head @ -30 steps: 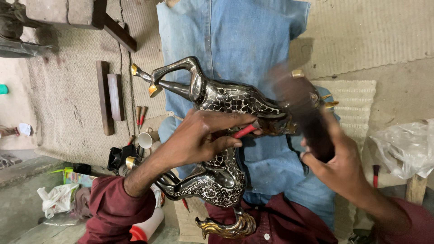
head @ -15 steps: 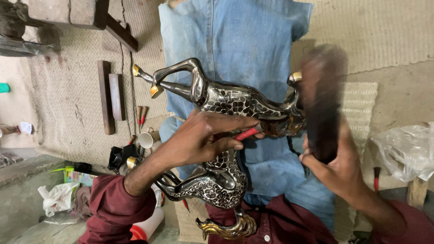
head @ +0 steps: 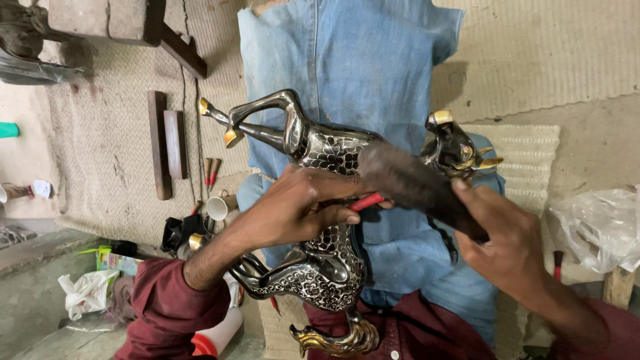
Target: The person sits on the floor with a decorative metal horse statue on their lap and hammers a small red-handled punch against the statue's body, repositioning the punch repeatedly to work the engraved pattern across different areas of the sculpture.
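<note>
A dark metal horse figure (head: 320, 153) with silver floral inlay and gold hooves lies across my lap over blue denim cloth (head: 353, 60). My left hand (head: 300, 207) grips the horse's body at its middle, with a thin red tool (head: 367, 201) sticking out between the fingers. My right hand (head: 510, 240) holds a dark bristle brush (head: 417, 187), blurred with motion, laid across the horse's back near the head (head: 460, 150). The gold tail (head: 333, 340) curls near my maroon shirt.
Two wooden blocks (head: 167, 143) and small red-handled tools (head: 211, 170) lie on the woven mat (head: 107, 133) at left. A white cup (head: 217, 208) and dark bits sit near my left elbow. A clear plastic bag (head: 597, 227) lies at right.
The brush swung up and upright in my right hand, then came down flat across the horse's back. My left hand kept its grip on the body.
</note>
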### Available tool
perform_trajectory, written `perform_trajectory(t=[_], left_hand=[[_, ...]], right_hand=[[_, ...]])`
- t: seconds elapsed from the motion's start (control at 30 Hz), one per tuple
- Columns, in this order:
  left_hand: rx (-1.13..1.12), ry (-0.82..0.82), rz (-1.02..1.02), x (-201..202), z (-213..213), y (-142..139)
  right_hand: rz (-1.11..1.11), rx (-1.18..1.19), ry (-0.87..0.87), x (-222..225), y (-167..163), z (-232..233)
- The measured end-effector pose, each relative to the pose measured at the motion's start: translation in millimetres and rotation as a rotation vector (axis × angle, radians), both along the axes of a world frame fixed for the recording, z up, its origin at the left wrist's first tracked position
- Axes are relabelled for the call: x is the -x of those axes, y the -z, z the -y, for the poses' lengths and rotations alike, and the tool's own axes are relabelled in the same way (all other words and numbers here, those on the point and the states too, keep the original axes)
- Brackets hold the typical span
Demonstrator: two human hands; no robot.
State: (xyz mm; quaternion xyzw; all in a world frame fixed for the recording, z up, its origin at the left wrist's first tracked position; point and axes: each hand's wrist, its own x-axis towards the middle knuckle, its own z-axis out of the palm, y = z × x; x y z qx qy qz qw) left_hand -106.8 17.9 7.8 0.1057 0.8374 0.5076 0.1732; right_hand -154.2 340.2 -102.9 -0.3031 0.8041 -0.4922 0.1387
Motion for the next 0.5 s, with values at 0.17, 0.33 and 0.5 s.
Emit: perform_trajectory(t=[0.17, 0.33, 0.5], left_hand=[[0.09, -0.007, 0.058, -0.4, 0.0, 2.8], [0.024, -0.108, -0.017, -1.6, -2.4, 6.2], [0.096, -0.108, -0.02, -4.8, -3.1, 1.8]], right_hand=[[0.214, 0.108, 0.012, 0.1, 3.3, -0.4], [0.121, -0.055, 0.073, -6.3, 8.4, 2.7], [0.301, 0.327, 0.164, -7.0, 1.5, 8.8]])
